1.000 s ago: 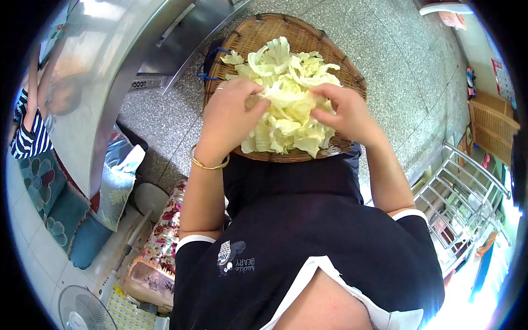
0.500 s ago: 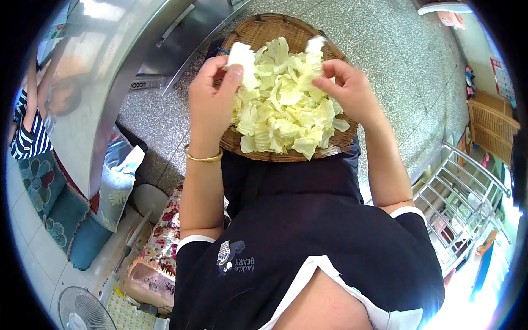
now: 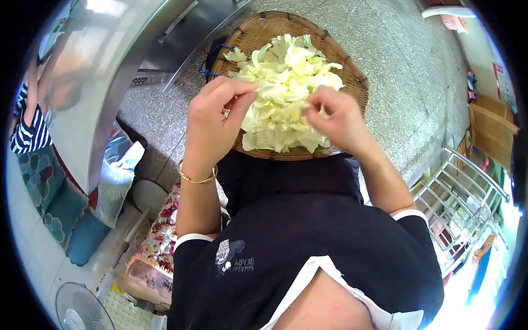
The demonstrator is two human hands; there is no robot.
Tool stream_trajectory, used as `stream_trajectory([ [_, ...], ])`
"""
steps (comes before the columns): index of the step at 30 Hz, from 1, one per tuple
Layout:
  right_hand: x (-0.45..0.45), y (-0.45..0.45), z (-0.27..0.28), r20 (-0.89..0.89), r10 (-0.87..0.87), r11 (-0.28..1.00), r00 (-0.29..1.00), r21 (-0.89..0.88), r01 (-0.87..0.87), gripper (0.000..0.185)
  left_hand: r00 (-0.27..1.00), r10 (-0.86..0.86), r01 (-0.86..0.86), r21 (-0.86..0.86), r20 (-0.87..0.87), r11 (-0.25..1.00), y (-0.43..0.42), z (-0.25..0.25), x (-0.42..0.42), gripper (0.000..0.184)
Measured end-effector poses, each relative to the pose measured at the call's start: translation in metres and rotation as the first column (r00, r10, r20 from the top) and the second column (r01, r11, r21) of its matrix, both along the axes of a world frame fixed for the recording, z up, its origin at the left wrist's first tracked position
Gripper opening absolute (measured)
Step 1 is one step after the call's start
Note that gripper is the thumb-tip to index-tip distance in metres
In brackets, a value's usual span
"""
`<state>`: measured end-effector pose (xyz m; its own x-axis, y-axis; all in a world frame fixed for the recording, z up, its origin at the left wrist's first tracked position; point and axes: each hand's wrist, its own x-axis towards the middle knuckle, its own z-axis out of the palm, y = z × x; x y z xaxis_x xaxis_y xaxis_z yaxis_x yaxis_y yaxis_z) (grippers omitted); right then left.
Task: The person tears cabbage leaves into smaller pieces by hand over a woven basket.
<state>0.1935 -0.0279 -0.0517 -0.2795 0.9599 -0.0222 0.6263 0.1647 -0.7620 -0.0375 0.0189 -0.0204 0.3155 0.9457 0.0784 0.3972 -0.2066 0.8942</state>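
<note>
We have the pale torn cabbage leaves (image 3: pixel 286 104) heaped in the middle of a round woven tray (image 3: pixel 250 36), with one small leaf piece (image 3: pixel 235 55) apart from the heap near the left rim. We judge the pieces light, thin and limp at the frilled edges, crisper along the whitish ribs, easily torn and perhaps a little slippery if damp. We would pinch one piece at its thicker rib, since a frilly edge could rip.

Our left hand (image 3: pixel 217 110) is over the heap's left side, thumb and forefinger tips nearly meeting; we cannot tell whether a piece is between them. Our right hand (image 3: pixel 338 118), blurred, is at the heap's right side with fingers curled toward the thumb; its grip we cannot make out. Outward, a blue tie (image 3: pixel 208 73) hangs at the tray's left rim, and speckled floor (image 3: pixel 396 66) lies beyond.
</note>
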Motion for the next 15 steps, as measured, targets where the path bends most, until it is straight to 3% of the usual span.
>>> stream_trajectory([
  [2, 0.009, 0.010, 0.015, -0.200, -0.264, 0.949, 0.944, -0.227, 0.218, 0.013, 0.985, -0.006, 0.039, 0.186, -0.173, 0.982, -0.005, 0.003, -0.004, 0.008],
  [6, 0.021, 0.020, 0.019, -0.312, -0.435, 0.872, 0.845, -0.382, 0.308, 0.019, 0.969, -0.098, 0.149, 0.216, -0.229, 0.965, -0.016, -0.002, -0.007, 0.013],
  [9, 0.023, 0.025, 0.005, -0.294, -0.421, 0.898, 0.858, -0.271, 0.347, 0.024, 0.897, -0.233, 0.341, 0.254, -0.375, 0.905, -0.020, -0.007, 0.002, 0.022],
  [10, 0.022, 0.025, 0.006, -0.295, -0.419, 0.899, 0.859, -0.270, 0.346, 0.024, 0.898, -0.231, 0.339, 0.255, -0.375, 0.906, -0.020, -0.011, 0.004, 0.022],
  [12, 0.018, 0.024, 0.012, -0.126, -0.371, 0.918, 0.920, -0.199, 0.343, 0.029, 0.847, -0.240, 0.387, 0.241, -0.475, 0.890, -0.020, -0.017, 0.006, 0.023],
  [15, 0.007, 0.018, 0.024, -0.168, -0.357, 0.932, 0.919, -0.131, 0.338, 0.028, 0.862, -0.274, 0.376, 0.175, -0.427, 0.910, -0.019, -0.015, 0.006, 0.021],
])
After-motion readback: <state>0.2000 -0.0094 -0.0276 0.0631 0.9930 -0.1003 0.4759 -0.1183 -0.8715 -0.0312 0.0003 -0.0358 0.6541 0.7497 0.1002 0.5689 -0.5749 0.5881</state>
